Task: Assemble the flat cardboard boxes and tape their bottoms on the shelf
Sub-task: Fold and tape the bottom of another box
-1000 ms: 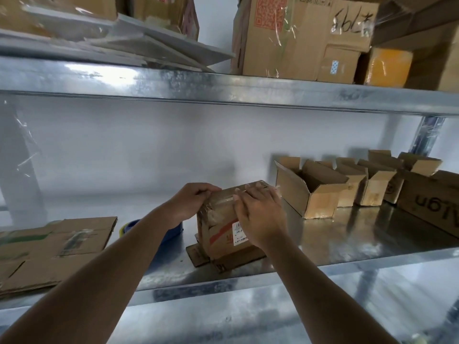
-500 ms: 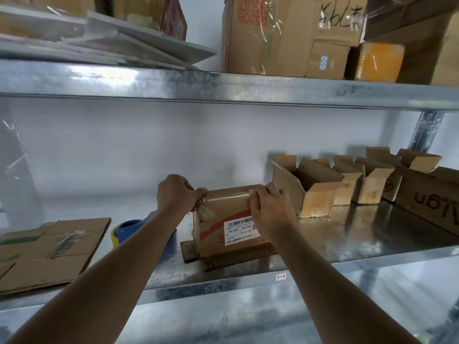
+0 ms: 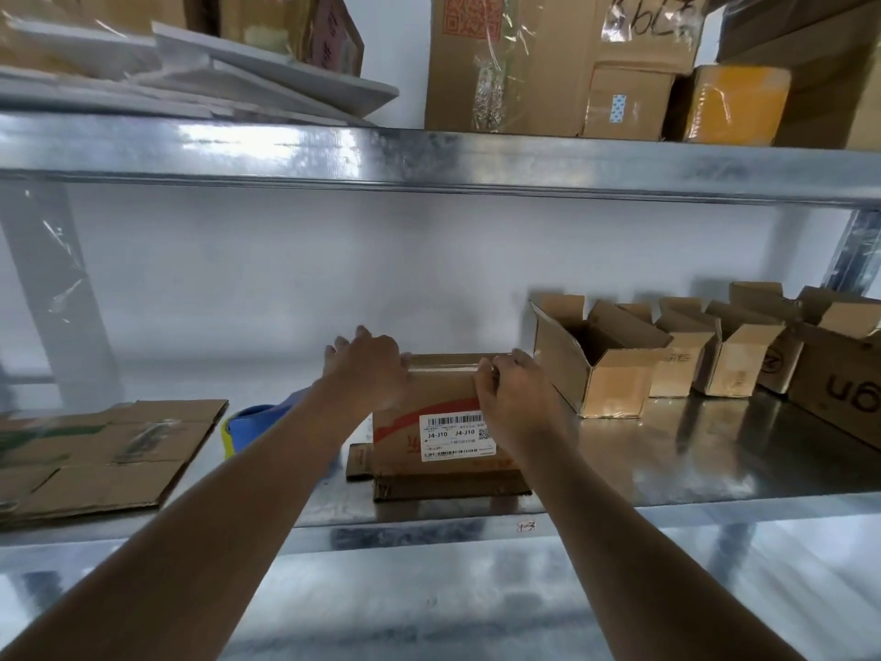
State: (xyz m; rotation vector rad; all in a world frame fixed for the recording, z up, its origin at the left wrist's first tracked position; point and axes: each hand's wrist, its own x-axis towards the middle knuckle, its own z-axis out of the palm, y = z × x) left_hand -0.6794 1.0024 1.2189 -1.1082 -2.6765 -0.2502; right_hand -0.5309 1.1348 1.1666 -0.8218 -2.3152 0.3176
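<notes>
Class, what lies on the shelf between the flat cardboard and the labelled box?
In the head view, a blue, yellow-edged roll lies between the flat cardboard and the labelled box, partly behind the left forearm.

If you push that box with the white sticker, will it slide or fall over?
Probably slide: the box sits on a shiny metal shelf, which looks slippery. Tipping seems unlikely: it is wider than tall, with flaps splayed underneath. Being small cardboard, it is likely light and may dent if squeezed.
</notes>
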